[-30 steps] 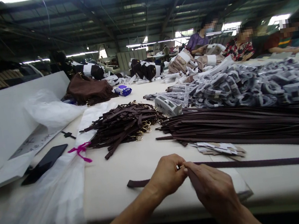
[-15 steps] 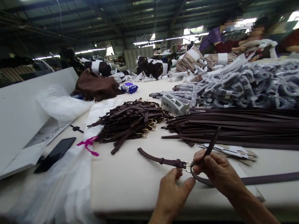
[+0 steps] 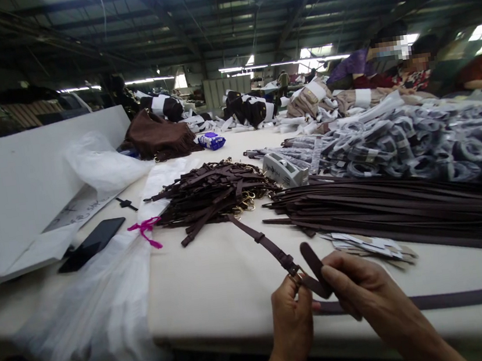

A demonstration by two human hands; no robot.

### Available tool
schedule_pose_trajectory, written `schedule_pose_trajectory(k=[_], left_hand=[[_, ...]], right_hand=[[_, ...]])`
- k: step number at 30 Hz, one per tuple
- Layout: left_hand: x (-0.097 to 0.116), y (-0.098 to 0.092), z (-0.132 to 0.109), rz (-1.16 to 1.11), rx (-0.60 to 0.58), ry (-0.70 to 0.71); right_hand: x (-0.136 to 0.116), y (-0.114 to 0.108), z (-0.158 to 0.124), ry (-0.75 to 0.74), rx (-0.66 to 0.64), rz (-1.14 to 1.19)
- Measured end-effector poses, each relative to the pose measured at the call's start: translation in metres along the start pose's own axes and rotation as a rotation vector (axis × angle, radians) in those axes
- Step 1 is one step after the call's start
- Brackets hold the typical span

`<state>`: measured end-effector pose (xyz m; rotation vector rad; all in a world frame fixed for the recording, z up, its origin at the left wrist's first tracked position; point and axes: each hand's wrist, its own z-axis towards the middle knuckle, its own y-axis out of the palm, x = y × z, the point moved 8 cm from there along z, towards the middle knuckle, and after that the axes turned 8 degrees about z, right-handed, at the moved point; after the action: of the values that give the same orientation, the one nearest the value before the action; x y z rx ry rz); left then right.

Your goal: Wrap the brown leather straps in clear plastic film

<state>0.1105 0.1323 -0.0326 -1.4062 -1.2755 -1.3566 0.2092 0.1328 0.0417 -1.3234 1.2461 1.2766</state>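
Observation:
My left hand (image 3: 292, 322) pinches the metal buckle (image 3: 295, 275) of a short dark brown strap (image 3: 261, 241) that runs away from me towards the pile of short straps. My right hand (image 3: 366, 289) is closed on the end of a long dark brown strap (image 3: 457, 298), folded up beside the buckle; the rest of it trails right along the table's near edge. Both hands meet just above the cream table top (image 3: 218, 283).
A pile of short buckled straps (image 3: 211, 193) lies ahead, a stack of long straps (image 3: 402, 202) to the right, paper tags (image 3: 369, 244) near my right hand. A phone (image 3: 91, 244), plastic bags (image 3: 103, 314) and a white board (image 3: 26, 183) sit left. People work at the far right.
The short strap has swung from lying leftward to pointing away from me. The long strap's end, raised before, is now folded down by the buckle. My hands have drawn closer together.

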Motion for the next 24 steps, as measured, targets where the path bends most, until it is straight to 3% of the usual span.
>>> schedule_pose_trajectory(k=[4, 7, 13, 17, 22, 24], left_hand=[[-0.001, -0.004, 0.000, 0.044, 0.044, 0.006], [0.003, -0.003, -0.003, 0.172, 0.043, 0.050], [0.019, 0.001, -0.010, 0.462, 0.010, 0.281], [0.016, -0.006, -0.008, 0.537, 0.051, 0.291], [0.013, -0.007, -0.007, 0.527, 0.073, 0.326], [0.015, -0.009, -0.007, 0.521, 0.115, 0.361]], right_hand=[[0.029, -0.002, -0.001, 0.220, -0.137, -0.077], [0.041, -0.003, 0.001, 0.230, -0.191, -0.090], [0.033, 0.005, 0.024, 0.106, -0.202, -0.198], [0.002, 0.009, 0.043, -0.099, -0.153, -0.432], [-0.030, 0.044, 0.049, -0.333, -0.458, -0.624], [-0.037, 0.054, 0.051, -0.395, -0.495, -0.687]])
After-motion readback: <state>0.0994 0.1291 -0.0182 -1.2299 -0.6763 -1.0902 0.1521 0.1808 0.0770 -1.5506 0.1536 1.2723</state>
